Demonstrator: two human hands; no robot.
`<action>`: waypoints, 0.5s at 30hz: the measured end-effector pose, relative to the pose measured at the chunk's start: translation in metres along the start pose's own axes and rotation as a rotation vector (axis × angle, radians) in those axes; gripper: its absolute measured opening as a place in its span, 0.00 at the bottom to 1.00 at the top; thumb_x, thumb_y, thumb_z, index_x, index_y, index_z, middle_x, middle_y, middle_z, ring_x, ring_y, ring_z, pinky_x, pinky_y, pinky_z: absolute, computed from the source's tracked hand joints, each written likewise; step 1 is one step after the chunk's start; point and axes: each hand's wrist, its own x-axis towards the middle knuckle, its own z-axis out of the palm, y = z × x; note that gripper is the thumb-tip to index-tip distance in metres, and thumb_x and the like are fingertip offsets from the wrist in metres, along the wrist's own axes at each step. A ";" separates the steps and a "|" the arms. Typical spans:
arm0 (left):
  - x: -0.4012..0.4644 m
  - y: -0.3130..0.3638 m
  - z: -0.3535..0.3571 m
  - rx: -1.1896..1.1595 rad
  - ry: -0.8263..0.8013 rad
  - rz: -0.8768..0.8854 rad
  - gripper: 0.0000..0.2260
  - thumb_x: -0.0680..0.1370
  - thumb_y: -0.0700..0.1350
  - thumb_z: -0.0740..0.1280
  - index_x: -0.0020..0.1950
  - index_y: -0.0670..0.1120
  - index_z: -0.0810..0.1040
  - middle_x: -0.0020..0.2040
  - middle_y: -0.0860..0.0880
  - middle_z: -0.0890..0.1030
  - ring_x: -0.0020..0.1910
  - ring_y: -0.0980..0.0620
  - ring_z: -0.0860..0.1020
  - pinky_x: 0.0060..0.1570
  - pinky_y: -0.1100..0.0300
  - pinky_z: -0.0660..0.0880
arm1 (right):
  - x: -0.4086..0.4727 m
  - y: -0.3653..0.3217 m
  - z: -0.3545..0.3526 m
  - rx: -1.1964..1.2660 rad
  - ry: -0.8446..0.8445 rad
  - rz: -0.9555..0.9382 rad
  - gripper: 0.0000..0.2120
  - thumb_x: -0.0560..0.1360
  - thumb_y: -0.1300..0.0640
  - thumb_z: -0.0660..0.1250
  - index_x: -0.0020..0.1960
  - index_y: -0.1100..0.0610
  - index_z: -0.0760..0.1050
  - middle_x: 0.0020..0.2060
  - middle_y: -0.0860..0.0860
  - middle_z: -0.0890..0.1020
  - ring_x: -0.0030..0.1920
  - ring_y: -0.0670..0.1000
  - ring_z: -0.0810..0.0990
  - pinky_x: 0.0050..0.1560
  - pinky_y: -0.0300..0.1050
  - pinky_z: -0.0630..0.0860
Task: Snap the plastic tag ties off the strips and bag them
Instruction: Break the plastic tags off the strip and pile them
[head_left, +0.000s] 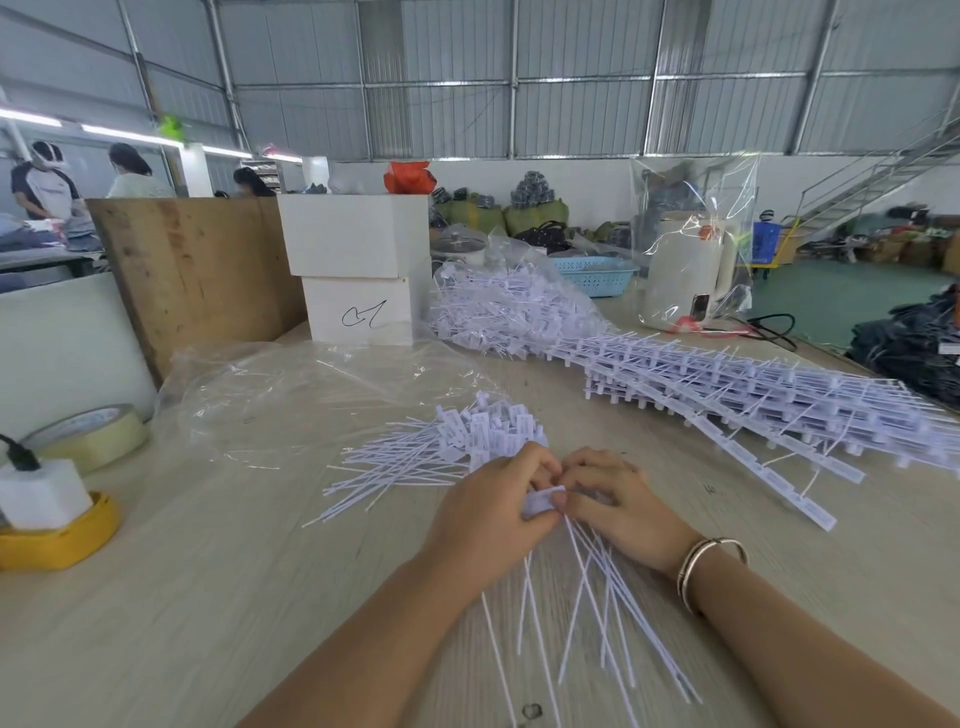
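Note:
My left hand (485, 512) and my right hand (615, 501) meet at the table's middle, both gripping one bunch of white plastic tag ties (543, 503) by their flat heads. The thin tails (597, 613) fan out toward me under my wrists. A loose pile of snapped-off ties (441, 452) lies just beyond my left hand. Stacked strips of unsnapped ties (753, 400) stretch across the right of the table. An empty clear plastic bag (291, 395) lies flat behind the loose pile.
A clear bag heaped with ties (509, 306) sits at the back by two white boxes (358, 270). Tape roll (93, 434) and a yellow dispenser (57, 535) sit at the left. A bagged white kettle (691, 270) and blue basket (595, 275) stand at the back right.

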 end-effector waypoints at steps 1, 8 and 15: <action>0.000 0.000 0.000 0.004 -0.011 0.012 0.13 0.74 0.56 0.67 0.56 0.55 0.71 0.49 0.57 0.79 0.47 0.58 0.77 0.45 0.55 0.76 | 0.001 0.000 -0.002 0.076 0.001 0.022 0.08 0.76 0.54 0.66 0.39 0.54 0.79 0.45 0.45 0.78 0.52 0.48 0.74 0.62 0.51 0.63; -0.002 -0.012 0.002 0.013 -0.103 -0.049 0.14 0.74 0.47 0.64 0.57 0.60 0.67 0.51 0.59 0.77 0.45 0.57 0.76 0.44 0.57 0.75 | 0.003 0.004 -0.007 0.368 0.164 0.204 0.09 0.76 0.63 0.63 0.37 0.59 0.74 0.40 0.53 0.75 0.43 0.51 0.73 0.48 0.46 0.67; 0.002 -0.010 0.001 0.150 0.028 0.014 0.04 0.74 0.50 0.67 0.46 0.56 0.72 0.39 0.56 0.77 0.36 0.56 0.73 0.31 0.63 0.63 | -0.003 -0.007 -0.005 0.275 -0.044 0.042 0.10 0.75 0.51 0.66 0.37 0.54 0.80 0.41 0.56 0.78 0.45 0.52 0.76 0.50 0.43 0.70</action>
